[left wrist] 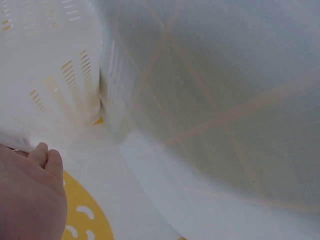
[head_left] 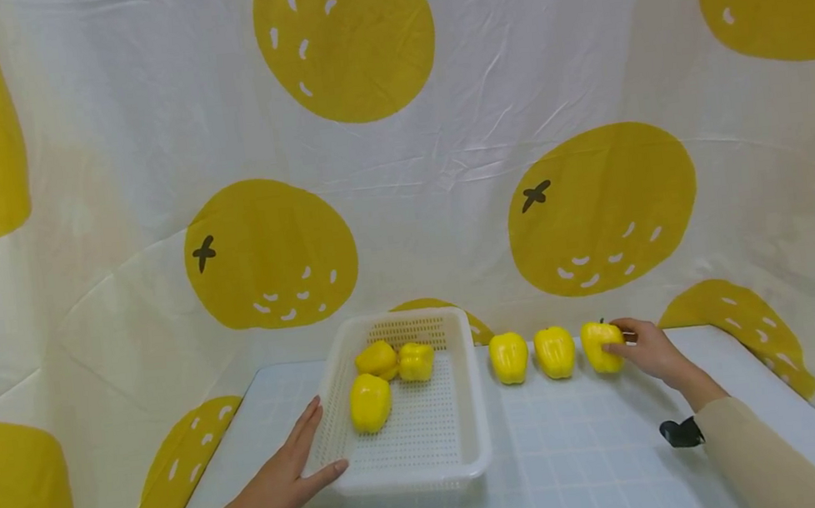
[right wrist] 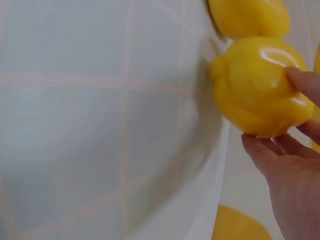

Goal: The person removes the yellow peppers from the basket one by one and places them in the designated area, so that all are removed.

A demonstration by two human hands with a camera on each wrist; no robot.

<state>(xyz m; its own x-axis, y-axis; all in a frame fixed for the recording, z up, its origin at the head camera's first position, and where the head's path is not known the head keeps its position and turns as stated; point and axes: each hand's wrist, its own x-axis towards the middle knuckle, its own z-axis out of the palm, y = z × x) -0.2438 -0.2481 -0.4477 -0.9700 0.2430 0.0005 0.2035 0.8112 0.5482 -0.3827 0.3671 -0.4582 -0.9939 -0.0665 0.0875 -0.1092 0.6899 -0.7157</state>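
My right hand (head_left: pixel 650 352) grips the rightmost yellow bell pepper (head_left: pixel 603 346) at the far right of a row, thumb on one side and fingers on the other. The right wrist view shows the same pepper (right wrist: pixel 262 87) between the fingertips, with another pepper (right wrist: pixel 250 19) close behind it. At the left side of a white plastic basket (head_left: pixel 433 479), my left hand (head_left: pixel 278 482) rests with fingers spread and fairly straight, the thumb at the near corner. Inside the basket lie three yellow bell peppers, one nearest (head_left: pixel 370 403). The left wrist view shows the hand (left wrist: pixel 32 195) by the basket wall (left wrist: pixel 45 95).
Two more yellow bell peppers, one left (head_left: pixel 509 358) and one in the middle (head_left: pixel 555 353), stand between the basket and my right hand. All sit on a pale blue checked tabletop (head_left: pixel 566 454). A white curtain with yellow fruit prints (head_left: pixel 426 151) hangs behind the table.
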